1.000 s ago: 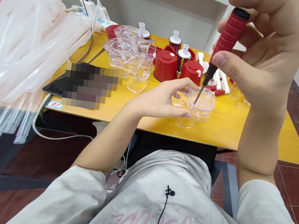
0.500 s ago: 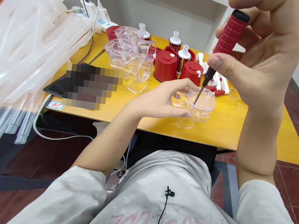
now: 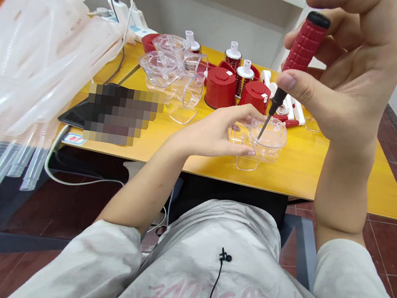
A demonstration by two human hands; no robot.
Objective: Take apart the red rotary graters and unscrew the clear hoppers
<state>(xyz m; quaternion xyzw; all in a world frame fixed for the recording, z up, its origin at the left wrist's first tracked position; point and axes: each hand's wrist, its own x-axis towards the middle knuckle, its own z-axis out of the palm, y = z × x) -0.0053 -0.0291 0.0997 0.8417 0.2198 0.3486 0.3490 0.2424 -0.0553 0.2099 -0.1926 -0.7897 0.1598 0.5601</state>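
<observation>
My right hand [image 3: 347, 76] grips a screwdriver [image 3: 304, 43] by its red, black-capped handle. The shaft slants down and its tip reaches into a clear plastic housing [image 3: 271, 147] near the table's front edge. Around the left side of that housing, my left hand [image 3: 219, 132] is wrapped, thumb in front and fingers behind. What the tip meets inside is too small to make out. Just behind the housing are red cups [image 3: 221, 88] turned upside down, and to their right lie white and red plastic parts [image 3: 293, 111].
More clear housings [image 3: 174, 73] stand back left on the yellow table [image 3: 203, 167]. White-topped cylinders [image 3: 244, 78] are among the red cups. Bagged clear tubes [image 3: 46, 66] overhang the left edge. A black flat object [image 3: 77, 111], partly blurred out, lies near a pale cable [image 3: 50, 156].
The screwdriver handle and the fingers of my right hand have shifted very slightly. My left hand and the clear housing stay in place.
</observation>
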